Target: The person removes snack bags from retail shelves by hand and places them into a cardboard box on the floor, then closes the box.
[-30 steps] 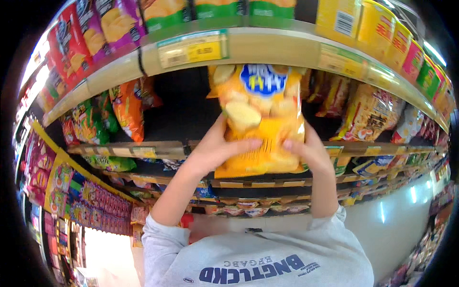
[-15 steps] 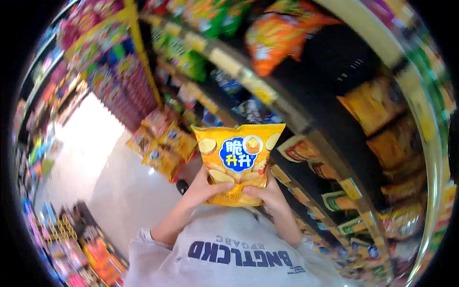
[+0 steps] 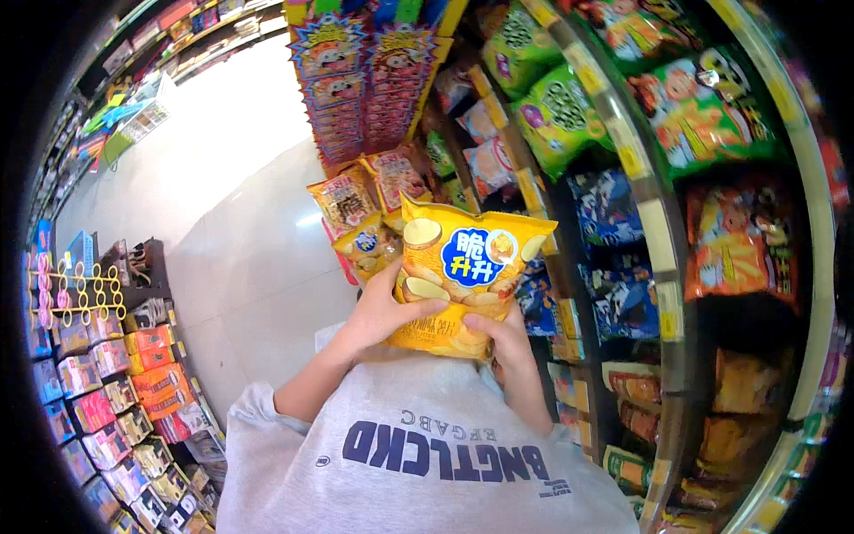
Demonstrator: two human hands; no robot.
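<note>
A yellow bag of potato chips with a blue badge and pictured chip slices is held up in front of my grey shirt. My left hand grips its lower left side, thumb across the front. On the lower right side, my right hand holds it the same way, thumb pressed on the front. The other fingers of both hands are mostly hidden behind the bag. Just beyond its left edge is a pile of snack bags, some yellow and some reddish.
Snack shelves run along my right, with green bags and an orange-red bag. A rack of hanging packets stands ahead. The pale tiled floor stretches to the left, past shelved boxes at lower left.
The view has swung to the right-hand shelves' far part and the rack, and is sharper. The chip bag appears slightly higher and further right, tilted a little, still in both hands.
</note>
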